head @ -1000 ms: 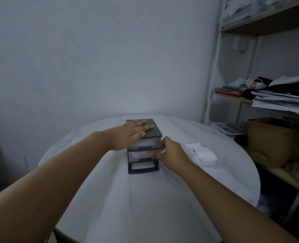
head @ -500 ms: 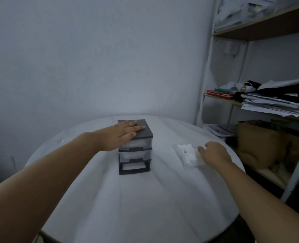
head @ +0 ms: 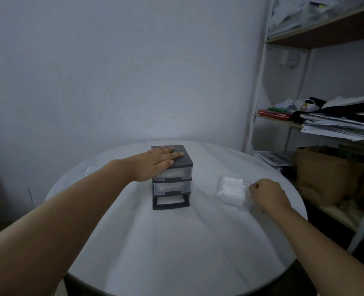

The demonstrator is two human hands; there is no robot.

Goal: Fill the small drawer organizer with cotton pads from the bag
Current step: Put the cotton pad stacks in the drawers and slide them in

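A small three-tier drawer organizer [head: 172, 185], dark grey with clear drawers, stands at the middle of the round white table [head: 176, 248]. Its two upper drawers are pushed in; the bottom tier shows only a dark frame front. My left hand [head: 160, 162] lies flat on the organizer's top with the fingers stretched out. To the right of the organizer lies a clear bag of white cotton pads [head: 232, 189]. My right hand [head: 267, 194] is at the bag's right edge, fingers curled closed on the plastic.
A white metal shelf unit [head: 255, 116] stands right of the table, stacked with papers [head: 337, 124] and a red folder. A brown paper bag [head: 322, 174] sits on its lower shelf close to the table's right edge. A grey wall is behind.
My right hand left the front of the organizer's middle drawer, moved right to the bag of cotton pads and closed on its edge. The left hand stayed on top.
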